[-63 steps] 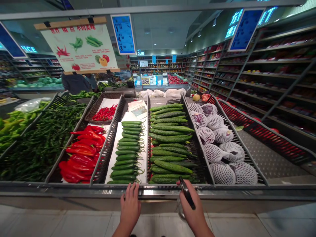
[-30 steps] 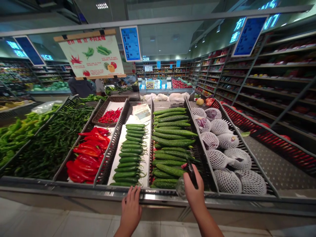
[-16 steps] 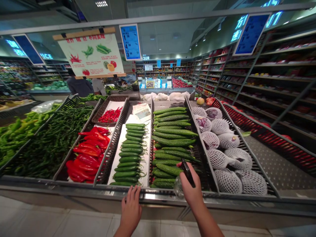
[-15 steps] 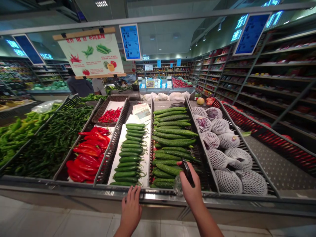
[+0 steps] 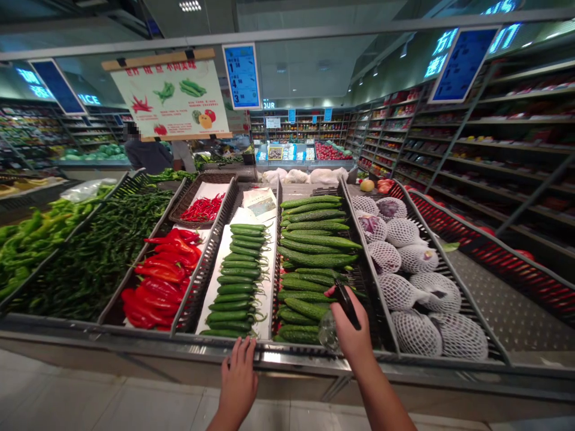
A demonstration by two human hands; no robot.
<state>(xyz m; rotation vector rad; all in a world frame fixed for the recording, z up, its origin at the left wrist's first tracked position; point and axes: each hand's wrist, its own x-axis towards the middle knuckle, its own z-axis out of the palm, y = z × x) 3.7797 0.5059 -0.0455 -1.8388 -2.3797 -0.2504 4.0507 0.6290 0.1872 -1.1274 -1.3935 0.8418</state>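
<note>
My right hand (image 5: 351, 323) is wrapped round a spray bottle (image 5: 329, 330) with a black trigger head and a clear body. It holds the bottle over the near end of the crate of long ridged cucumbers (image 5: 314, 257). On the metal front edge (image 5: 291, 357) of the stand rests my left hand (image 5: 239, 368), empty, fingers stretched out. Just beyond its fingertips lie small smooth green cucumbers (image 5: 236, 297), stacked in a column on white paper. Part of the bottle is hidden behind my right hand.
Left of the small cucumbers are large red peppers (image 5: 157, 293), a basket of thin red chilies (image 5: 204, 208) and dark green chilies (image 5: 103, 257). Vegetables in white foam nets (image 5: 415, 332) fill the crate on the right. Price signs (image 5: 241, 76) hang overhead. A person (image 5: 146, 154) stands far back left.
My right hand and the spray bottle have shifted slightly to the right. My left hand stays on the edge. The whole view has moved a little.
</note>
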